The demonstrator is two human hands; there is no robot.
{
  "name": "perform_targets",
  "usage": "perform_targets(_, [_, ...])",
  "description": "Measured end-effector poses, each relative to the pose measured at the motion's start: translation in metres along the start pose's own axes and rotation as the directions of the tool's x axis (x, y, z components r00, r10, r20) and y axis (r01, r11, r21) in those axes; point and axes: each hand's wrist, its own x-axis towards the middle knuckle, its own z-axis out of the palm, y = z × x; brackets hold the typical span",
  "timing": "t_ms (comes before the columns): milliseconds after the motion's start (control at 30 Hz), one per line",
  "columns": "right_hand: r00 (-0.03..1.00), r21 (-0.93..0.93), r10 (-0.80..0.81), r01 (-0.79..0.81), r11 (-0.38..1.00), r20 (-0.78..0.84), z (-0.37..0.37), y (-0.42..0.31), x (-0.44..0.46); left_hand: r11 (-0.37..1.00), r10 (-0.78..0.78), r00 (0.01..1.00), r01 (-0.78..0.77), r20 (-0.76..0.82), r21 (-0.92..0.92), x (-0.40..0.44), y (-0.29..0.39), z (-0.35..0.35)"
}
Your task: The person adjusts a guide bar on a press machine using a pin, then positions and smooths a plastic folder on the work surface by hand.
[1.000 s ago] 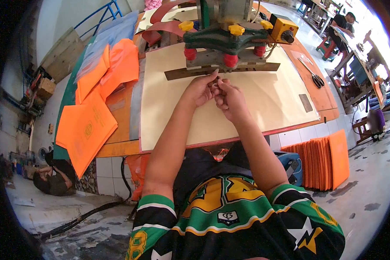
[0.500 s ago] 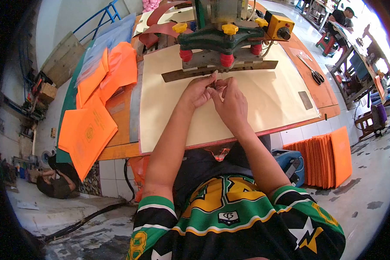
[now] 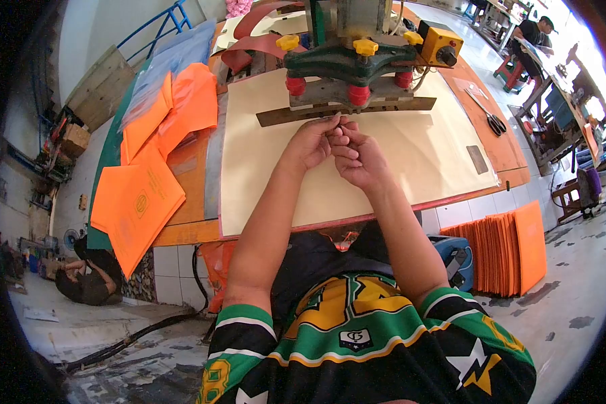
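Observation:
My left hand [image 3: 311,143] and my right hand [image 3: 361,159] meet at the fingertips over a cream sheet [image 3: 262,175], just in front of a long flat metal bar [image 3: 397,105]. The fingers of both are pinched together; a small dark bit shows between them, too small to name. The bar sits under the head of a green press [image 3: 330,65] with yellow knobs [image 3: 365,47] and red cushions [image 3: 358,95]. Whether my left fingertips touch the bar, I cannot tell.
Orange printed sheets [image 3: 138,202] and clear plastic [image 3: 165,64] lie at the left. On the right are a small dark plate [image 3: 477,159], scissors [image 3: 495,124] and a yellow control box [image 3: 440,44]. A stack of orange pieces [image 3: 528,246] stands lower right. People sit farther off.
My right hand has turned, its fingers now curled more toward me, with the palm side showing. Both hands stay together near the bar. The view has shifted slightly.

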Motion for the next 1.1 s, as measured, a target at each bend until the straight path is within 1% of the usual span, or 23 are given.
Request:
perform_targets(67, [0.989,0.180,0.098,-0.116,0.977,0.108,-0.007,-0.002,0.000,1.000,-0.019,0.997,0.019,0.075,0.001,0.010,-0.006,-0.014])
perform_targets(100, [0.990,0.182,0.094,-0.112,0.977,0.107,-0.001,-0.006,-0.006,1.000,-0.022,0.997,0.022,0.078,0.003,0.010,-0.006,-0.012])
perform_targets(133, [0.996,-0.148,-0.016,0.003,0.989,-0.084,0.012,-0.009,-0.019,0.999,-0.009,1.000,0.010,0.025,-0.053,0.009,-0.008,-0.008])
perform_targets(167, [0.957,-0.476,-0.179,0.052,0.878,-0.227,0.020,-0.009,-0.027,0.994,0.000,1.000,-0.003,-0.029,-0.108,0.007,-0.009,-0.004])
perform_targets(200, [0.956,-0.475,-0.178,0.048,0.879,-0.233,0.018,-0.002,-0.027,0.994,-0.005,1.000,0.002,-0.028,-0.112,0.005,-0.010,0.002])
perform_targets(233, [0.794,-0.866,-0.607,0.291,0.407,-0.018,0.015,0.008,-0.023,0.993,0.008,0.999,-0.013,-0.037,-0.120,0.003,-0.007,0.009])
perform_targets(267, [0.522,-0.920,-0.765,0.300,-0.251,0.378,0.013,0.013,-0.020,0.991,0.022,0.999,-0.028,-0.045,-0.128,0.002,-0.004,0.013])
perform_targets(300, [0.521,-0.921,-0.766,0.299,-0.250,0.377,0.012,0.013,-0.019,0.991,0.021,0.999,-0.026,-0.045,-0.127,0.002,-0.005,0.011])
perform_targets(367, [0.625,-0.948,-0.721,0.279,-0.150,0.298,0.010,0.012,-0.015,0.998,0.051,0.990,-0.056,-0.130,-0.038,0.003,-0.006,0.008])
perform_targets(467, [0.763,-0.973,-0.618,0.232,-0.008,0.187,0.011,0.009,-0.007,0.997,0.070,0.995,-0.071,-0.065,-0.022,0.005,-0.008,0.005])
perform_targets(500, [0.765,-0.973,-0.616,0.233,-0.010,0.189,0.012,0.009,-0.006,0.997,0.072,0.995,-0.074,-0.067,-0.025,0.003,-0.007,0.005])
perform_targets(533, [0.873,-0.860,-0.487,0.251,0.443,0.004,0.014,0.009,-0.007,0.999,0.043,0.996,-0.044,-0.080,-0.019,0.002,-0.006,0.007])
perform_targets(567, [0.956,-0.572,-0.276,0.170,0.802,-0.102,0.015,0.008,-0.007,1.000,0.013,0.996,-0.014,-0.091,-0.014,0.002,-0.005,0.007])
perform_targets(600, [0.956,-0.574,-0.273,0.167,0.801,-0.103,0.013,0.006,-0.004,1.000,0.014,0.996,-0.016,-0.092,-0.017,0.003,-0.005,0.004])
perform_targets(633, [0.996,-0.215,-0.082,0.073,0.974,-0.032,0.010,0.003,0.000,1.000,0.007,0.999,-0.007,-0.043,0.000,0.005,-0.003,0.001])
perform_targets(667, [0.992,0.162,0.071,-0.088,0.983,0.106,0.007,0.001,0.001,1.000,-0.001,1.000,0.000,0.007,0.018,0.006,-0.002,-0.002])
perform_targets(900, [0.992,0.168,0.106,-0.116,0.979,0.071,0.015,-0.002,-0.016,0.995,-0.036,0.996,0.044,0.080,-0.094,0.009,-0.005,-0.013])
perform_targets(933, [0.987,-0.252,-0.109,0.076,0.965,-0.118,0.040,-0.002,-0.030,0.995,-0.009,1.000,0.011,0.021,-0.100,0.011,-0.009,-0.011])
perform_targets(967, [0.908,-0.648,-0.371,0.163,0.744,-0.197,0.052,-0.002,-0.038,0.994,0.017,0.999,-0.021,-0.038,-0.105,0.013,-0.012,-0.010])
perform_targets(1000, [0.906,-0.647,-0.372,0.161,0.746,-0.203,0.041,0.004,-0.033,0.994,0.011,0.999,-0.015,-0.036,-0.106,0.012,-0.012,-0.008])
perform_targets(1033, [0.776,-0.896,-0.631,0.284,0.341,0.006,0.027,0.014,-0.024,0.994,-0.006,1.000,0.004,-0.021,-0.111,0.010,-0.010,-0.005])
perform_targets(1067, [0.604,-0.945,-0.737,0.291,-0.148,0.302,0.014,0.020,-0.015,0.993,-0.021,1.000,0.020,-0.007,-0.115,0.008,-0.006,-0.002])
perform_targets(1100, [0.602,-0.945,-0.740,0.291,-0.147,0.300,0.018,0.016,-0.017,0.994,-0.009,0.999,0.004,-0.047,-0.110,0.006,-0.004,0.002])
